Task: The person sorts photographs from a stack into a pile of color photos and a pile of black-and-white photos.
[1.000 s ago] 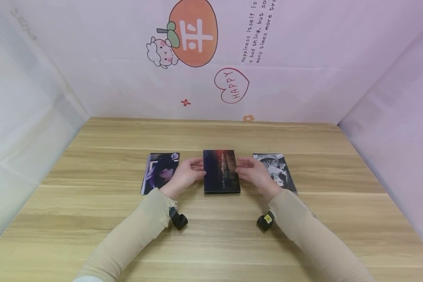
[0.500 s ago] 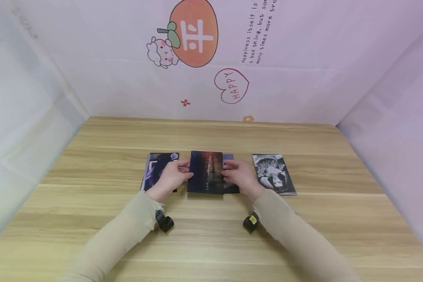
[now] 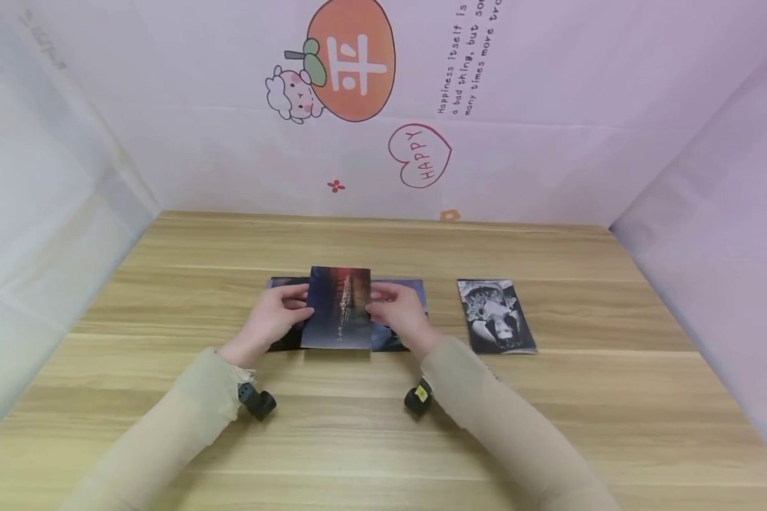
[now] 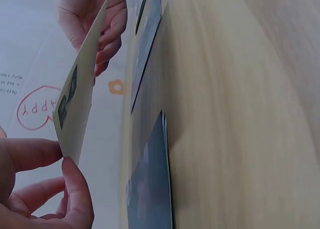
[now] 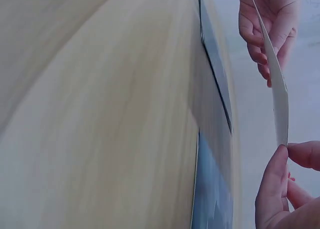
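Observation:
A postcard (image 3: 337, 309) with a dark night picture of a lit, tower-like shape is held up off the table between both hands. My left hand (image 3: 267, 319) pinches its left edge and my right hand (image 3: 408, 316) pinches its right edge, thumbs towards me. Its pale back, with a small dark print, shows in the left wrist view. Below it lies a left stack of postcards (image 3: 285, 343), mostly covered by the held card and my left hand. A bluish middle stack (image 3: 386, 341) is partly hidden behind the card and my right hand.
To the right a black-and-white postcard (image 3: 498, 316) tops another stack. Everything lies on a wood-grain table (image 3: 351, 440), with a white printed sheet (image 3: 518, 170) rising behind it and pale sheets at both sides. Each wrist wears a small black camera (image 3: 258, 403).
Both hands have lifted the night-picture postcard off the middle stack and carried it left, partly over the left stack. A bluish card now shows where it lay.

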`<state>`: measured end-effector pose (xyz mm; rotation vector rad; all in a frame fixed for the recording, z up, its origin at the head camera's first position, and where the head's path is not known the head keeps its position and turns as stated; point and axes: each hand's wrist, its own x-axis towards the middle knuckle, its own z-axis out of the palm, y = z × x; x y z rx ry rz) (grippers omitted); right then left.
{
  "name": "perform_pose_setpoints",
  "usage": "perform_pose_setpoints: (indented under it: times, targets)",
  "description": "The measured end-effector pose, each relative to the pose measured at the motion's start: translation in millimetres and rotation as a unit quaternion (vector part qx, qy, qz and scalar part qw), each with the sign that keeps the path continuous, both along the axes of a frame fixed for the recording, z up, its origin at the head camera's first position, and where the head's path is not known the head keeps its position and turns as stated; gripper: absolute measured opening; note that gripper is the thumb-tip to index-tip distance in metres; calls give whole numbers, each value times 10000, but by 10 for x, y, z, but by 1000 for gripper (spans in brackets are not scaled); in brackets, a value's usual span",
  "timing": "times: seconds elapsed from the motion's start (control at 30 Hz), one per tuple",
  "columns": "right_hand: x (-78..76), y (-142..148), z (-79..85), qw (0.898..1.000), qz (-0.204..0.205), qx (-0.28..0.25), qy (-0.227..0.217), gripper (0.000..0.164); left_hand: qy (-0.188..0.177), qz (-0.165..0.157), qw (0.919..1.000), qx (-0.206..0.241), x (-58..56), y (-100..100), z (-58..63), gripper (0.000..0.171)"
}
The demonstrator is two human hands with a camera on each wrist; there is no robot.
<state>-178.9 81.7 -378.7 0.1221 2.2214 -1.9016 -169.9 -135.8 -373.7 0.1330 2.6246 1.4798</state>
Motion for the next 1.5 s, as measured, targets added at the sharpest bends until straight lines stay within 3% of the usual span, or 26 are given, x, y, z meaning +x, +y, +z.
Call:
perform_pose_setpoints:
  times: [0.23,0.57,0.83,1.03,1.3,1.5]
  targets:
    - [15,-214,17,9999,-16,-155,-12,47,-85,-67,9999,-133,29,-250,54,49]
    - [-34,-516,-81,9992,-3,-412,6,47,-76,-67,9987,-500,46,-533,11,51]
    - [-79,-684,-127,9987,45,-508,-52,50,153,-162,9978,-627,30,-656,-11,54]
    - [-154,-754,-161,9986,113,-499,-126,53,59,-282,9969,-736,-12,-740,-50,59]
    - [-197,-804,-173,9990,285,-244,-227,56,-68,-393,9953,-879,-57,-783,-84,63]
    - [-198,-821,-177,9985,279,449,-137,51,-168,-446,9939,-998,-80,-766,-92,64]
